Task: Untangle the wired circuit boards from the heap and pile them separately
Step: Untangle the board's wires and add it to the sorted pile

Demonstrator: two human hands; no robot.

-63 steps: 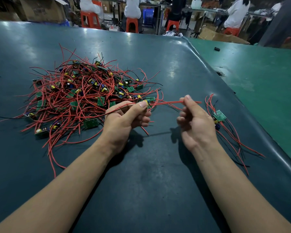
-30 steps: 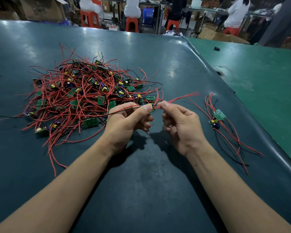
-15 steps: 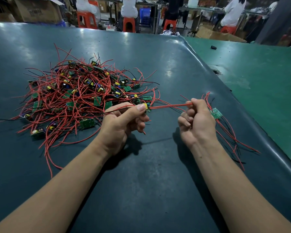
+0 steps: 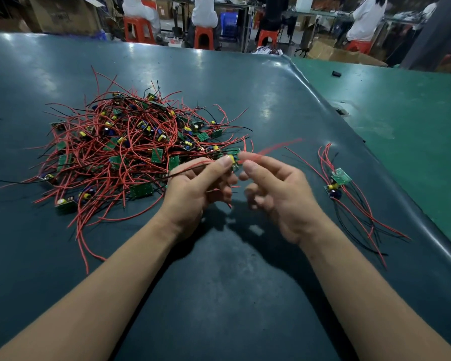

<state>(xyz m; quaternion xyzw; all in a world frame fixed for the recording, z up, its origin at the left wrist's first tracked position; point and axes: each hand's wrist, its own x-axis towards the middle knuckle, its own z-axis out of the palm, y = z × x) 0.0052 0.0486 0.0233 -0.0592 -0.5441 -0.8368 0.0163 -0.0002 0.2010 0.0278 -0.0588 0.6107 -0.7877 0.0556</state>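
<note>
A: What could go wrong here?

B: The left hand point(image 4: 193, 188) has its grip pinched on one circuit board point(image 4: 232, 162), lifted just off the near edge of the heap point(image 4: 130, 152) at about ten o'clock on the surface point(image 4: 219, 295). The board's red wires point(image 4: 268, 151) run out toward two o'clock, blurred. The right hand point(image 4: 274, 188) has its grip released – fingers loosely bent, holding nothing that I can see, a fingertip close beside the wires.

A: So the wires are loose?

B: I judge so. They could whip back and catch in the heap again. And a black wire point(image 4: 185, 171) trails from the left hand back into the heap; a hard pull would likely drag other boards along, or strain a solder joint.

A: Anything else?

B: The sorted pile point(image 4: 344, 194) lies at three o'clock, near the edge of the surface – a careless drop could knot its wires.

A: Counts?

B: Two hands, one board held. Two boards in the sorted pile, as far as I can tell. The heap holds dozens – too tangled to count. One small dark object point(image 4: 336, 73) sits well apart at one o'clock on the green mat point(image 4: 414, 121).
</note>
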